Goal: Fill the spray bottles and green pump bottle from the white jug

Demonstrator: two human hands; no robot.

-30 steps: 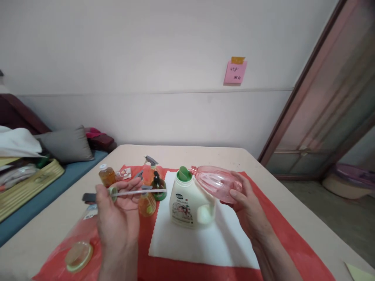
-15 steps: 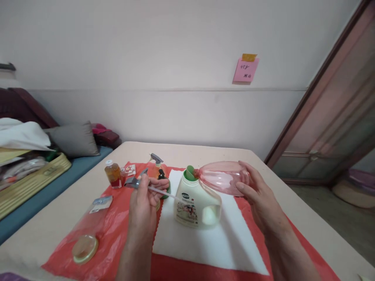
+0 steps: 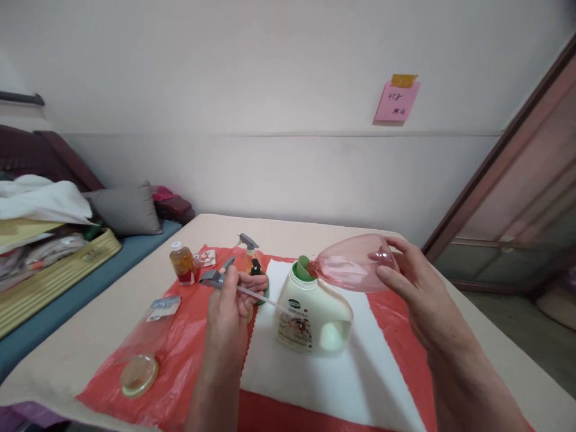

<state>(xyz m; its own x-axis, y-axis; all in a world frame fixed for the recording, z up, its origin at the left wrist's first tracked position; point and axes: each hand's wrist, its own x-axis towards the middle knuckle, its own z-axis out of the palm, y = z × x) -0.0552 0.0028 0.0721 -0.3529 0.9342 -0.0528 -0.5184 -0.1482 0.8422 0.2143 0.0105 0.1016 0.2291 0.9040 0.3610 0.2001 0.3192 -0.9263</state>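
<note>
My right hand (image 3: 407,273) is closed around the base of a clear pink spray bottle (image 3: 355,261). The bottle tips down to the left, its neck against the green spout in the mouth of a white detergent jug (image 3: 315,312). That jug stands upright on a white cloth. In my left hand (image 3: 231,297) is a grey trigger sprayer head (image 3: 212,278), and its thin clear tube points right across the front of the jug. A little black object (image 3: 256,267) shows just beyond my left fingers; I cannot make out what it belongs to.
The white cloth (image 3: 288,381) lies over red plastic sheeting (image 3: 180,360) on the table. An amber bottle (image 3: 182,264), another spray bottle (image 3: 249,243), a round lid (image 3: 139,375) and a clear packet (image 3: 164,306) are on the left. A pink note (image 3: 396,101) hangs on the wall.
The base of the pink bottle has risen, so it slants more steeply toward the jug's mouth. The whole view has shifted, moving things rightward. My left hand still holds the sprayer head.
</note>
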